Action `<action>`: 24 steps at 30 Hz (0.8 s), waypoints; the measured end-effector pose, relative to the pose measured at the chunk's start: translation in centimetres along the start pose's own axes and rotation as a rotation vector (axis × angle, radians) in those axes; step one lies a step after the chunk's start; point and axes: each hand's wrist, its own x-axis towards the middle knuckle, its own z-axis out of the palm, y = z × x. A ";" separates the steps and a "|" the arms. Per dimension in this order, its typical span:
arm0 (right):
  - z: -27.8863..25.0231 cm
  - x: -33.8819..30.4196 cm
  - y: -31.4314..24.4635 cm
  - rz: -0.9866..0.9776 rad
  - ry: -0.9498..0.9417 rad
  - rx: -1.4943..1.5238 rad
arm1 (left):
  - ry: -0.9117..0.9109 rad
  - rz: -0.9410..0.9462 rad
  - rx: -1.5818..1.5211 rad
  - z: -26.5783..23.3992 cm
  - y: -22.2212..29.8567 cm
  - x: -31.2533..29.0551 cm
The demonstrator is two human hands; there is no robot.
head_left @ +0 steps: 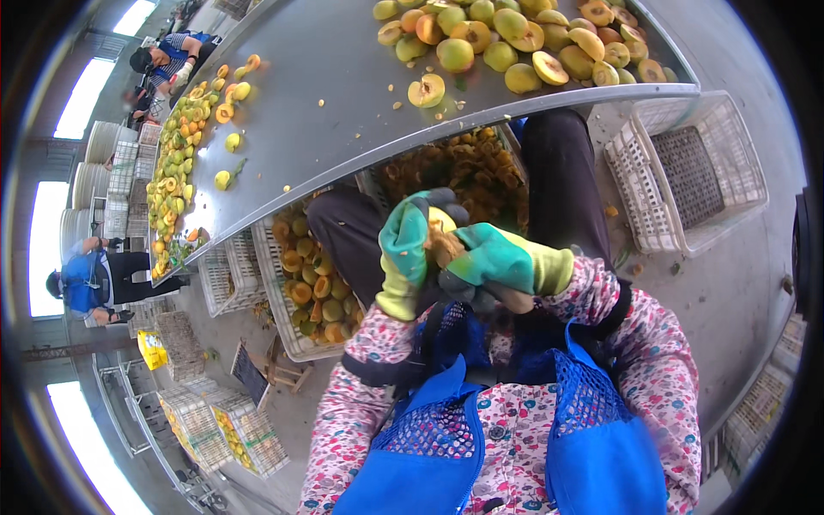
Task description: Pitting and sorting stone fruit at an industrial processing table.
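My left hand, in a green and yellow glove with dark fingers, is closed round a yellow peach piece above my lap. Against it presses my right hand, gloved alike, with its fingers curled in. Between the two hands shows a rough brown part, perhaps the pit or torn flesh. A tan object pokes out below the right glove; its kind is hidden. Below and beyond my hands, between my knees, stands a crate heaped with brownish-orange fruit pieces.
A metal table carries halved and whole peaches, with another heap at its left end. A crate of peach halves stands by my left knee, a white crate at right. Other people are at far left.
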 end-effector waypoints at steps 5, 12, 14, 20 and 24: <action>2.0 1.3 1.2 -0.216 0.142 0.101 | 0.454 0.258 0.378 -1.7 -0.9 0.7; -1.6 4.0 0.7 -0.034 0.312 -0.236 | 0.720 0.877 1.461 -10.6 2.8 -2.0; -2.7 4.1 0.5 0.132 0.505 -0.584 | 0.900 0.244 0.663 -11.6 4.8 -3.3; -6.9 6.0 3.5 -0.169 0.315 -0.283 | 0.748 0.327 1.295 -15.9 6.2 -0.7; -4.4 4.2 -2.3 -0.252 0.253 0.098 | 0.458 0.702 1.256 -9.6 5.1 7.9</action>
